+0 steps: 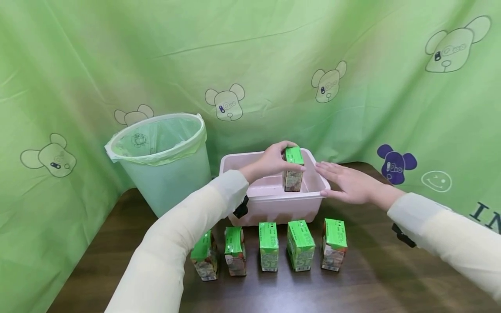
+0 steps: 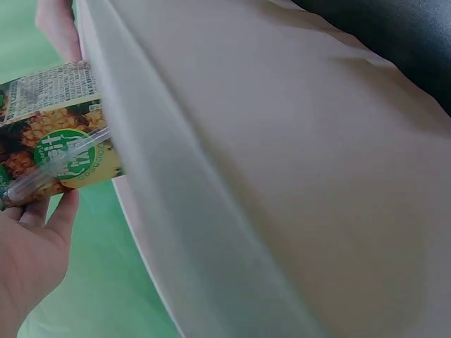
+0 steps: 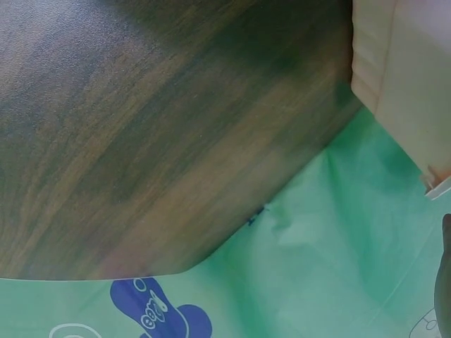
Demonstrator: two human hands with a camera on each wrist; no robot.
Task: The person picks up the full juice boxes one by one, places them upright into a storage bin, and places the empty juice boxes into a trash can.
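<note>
My left hand (image 1: 274,160) grips a juice carton (image 1: 292,179) with a green top, thumb on the near side and fingers behind. It holds the carton upright within the walls of a pink plastic tub (image 1: 282,210). In the left wrist view, a pineapple picture and a wrapped straw show on the carton (image 2: 60,137), whose one end is hidden behind the tub's wall. My right hand (image 1: 350,182) lies with fingers extended at the tub's right rim, holding nothing. Only a sliver of a finger shows at the right wrist view's edge.
Several green-topped cartons (image 1: 268,247) stand in a row on the dark wooden table (image 1: 383,269), in front of the tub. A bin (image 1: 172,184) lined with a thin bag stands to the left. Behind hangs a green curtain (image 1: 274,52) printed with bear heads.
</note>
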